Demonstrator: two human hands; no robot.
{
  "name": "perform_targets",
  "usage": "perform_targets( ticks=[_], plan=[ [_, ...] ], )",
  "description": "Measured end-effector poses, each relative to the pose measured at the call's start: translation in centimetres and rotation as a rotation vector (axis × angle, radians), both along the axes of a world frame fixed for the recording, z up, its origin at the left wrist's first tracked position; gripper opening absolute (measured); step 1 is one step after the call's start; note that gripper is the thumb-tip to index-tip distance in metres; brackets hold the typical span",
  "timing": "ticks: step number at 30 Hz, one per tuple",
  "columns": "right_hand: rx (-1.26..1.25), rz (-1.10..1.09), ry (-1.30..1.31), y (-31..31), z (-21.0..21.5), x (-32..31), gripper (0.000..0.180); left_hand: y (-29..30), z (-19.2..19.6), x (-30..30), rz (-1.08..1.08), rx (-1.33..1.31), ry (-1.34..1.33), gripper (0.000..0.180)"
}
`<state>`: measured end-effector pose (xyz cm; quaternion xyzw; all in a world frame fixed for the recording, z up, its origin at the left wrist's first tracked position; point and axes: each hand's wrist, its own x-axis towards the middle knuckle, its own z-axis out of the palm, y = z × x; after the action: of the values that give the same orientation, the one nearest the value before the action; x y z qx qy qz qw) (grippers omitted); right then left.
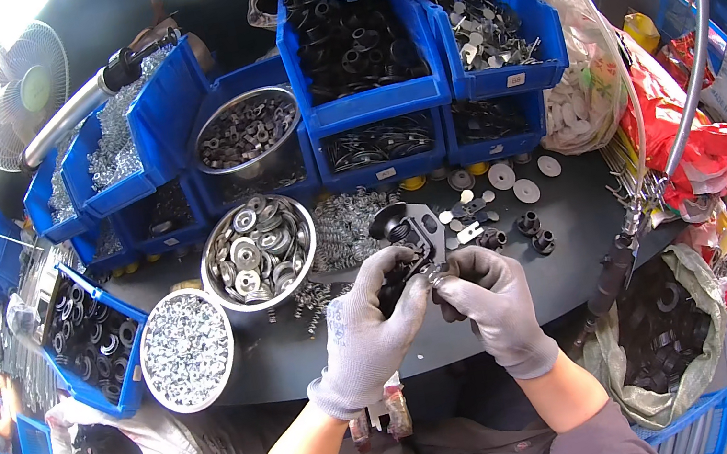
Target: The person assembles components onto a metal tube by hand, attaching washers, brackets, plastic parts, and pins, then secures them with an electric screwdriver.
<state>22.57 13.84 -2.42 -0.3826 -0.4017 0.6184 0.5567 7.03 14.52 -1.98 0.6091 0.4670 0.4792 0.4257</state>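
Both my hands wear grey work gloves and meet above the near edge of the dark table. My left hand is closed round a metal bracket assembly with a black round part at its top. Thumb and fingers of my right hand pinch at the lower end of this assembly, against the left fingertips; what lies in that pinch is mostly hidden. Just beyond the hands lie loose coil springs, flat metal tabs, pale discs and black bushings.
Stacked blue bins of parts line the back. Left of my hands stand a bowl of metal washers, a white tub of small fittings and a blue bin. A hanging air tool and open sacks flank the right side.
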Motion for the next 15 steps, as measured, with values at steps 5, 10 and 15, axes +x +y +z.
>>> perform_targets(
  ticks=[5,10,15],
  plan=[
    [0.013,0.023,-0.025,0.38,-0.72,-0.27,0.009,0.14,0.09,-0.15,0.037,0.065,0.153,0.030],
    [0.028,-0.022,-0.049,0.18,-0.51,-0.24,0.008,0.37,-0.37,-0.03,0.044,0.114,0.142,0.030],
    [0.041,-0.044,-0.066,0.22,-0.36,-0.15,0.009,0.39,-0.65,-0.01,0.032,0.079,0.071,0.029]
  ],
)
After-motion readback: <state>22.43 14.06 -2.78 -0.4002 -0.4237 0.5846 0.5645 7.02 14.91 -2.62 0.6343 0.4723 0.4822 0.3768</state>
